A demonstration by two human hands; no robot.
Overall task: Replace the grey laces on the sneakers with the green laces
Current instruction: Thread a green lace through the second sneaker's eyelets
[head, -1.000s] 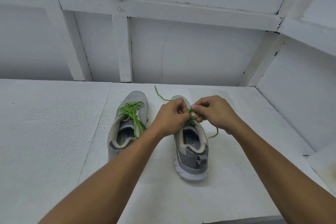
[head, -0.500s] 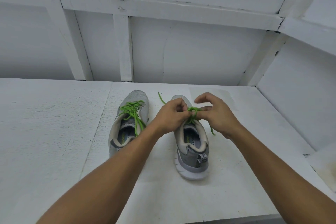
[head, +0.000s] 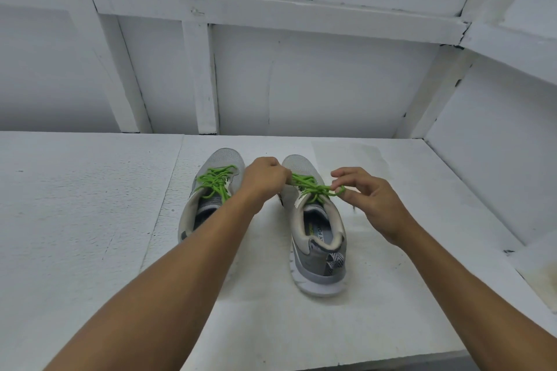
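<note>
Green lace (head: pixel 307 185) runs across the eyelets of the right sneaker (head: pixel 319 238), and both hands are on it: the left hand (head: pixel 263 179) is curled into a loose fist and pinches a strand at the far left of the lacing, while the right hand (head: pixel 370 205) pinches a small loop at the right end between thumb and a finger, forefinger lifted above it and the other fingers loosely bent. Just to the left stands the left sneaker (head: pixel 224 158), its own green lace (head: pixel 215 179) bunched over the tongue with one end hanging into the opening. That makes two grey sneakers, side by side and apart, toes pointing away, heels toward the viewer, and two green laces, one on each. The left forearm crosses in front of the left sneaker and hides its heel and right side; the left hand also covers part of the right sneaker's toe. Both shoes rest on a white, rough-painted table (head: pixel 90 205) with a seam (head: pixel 168 190) running near to far just left of the shoes. Behind it rises a white panelled wall (head: pixel 301 84) with beams, and a yellowish stain (head: pixel 542 286) marks the near right edge.
</note>
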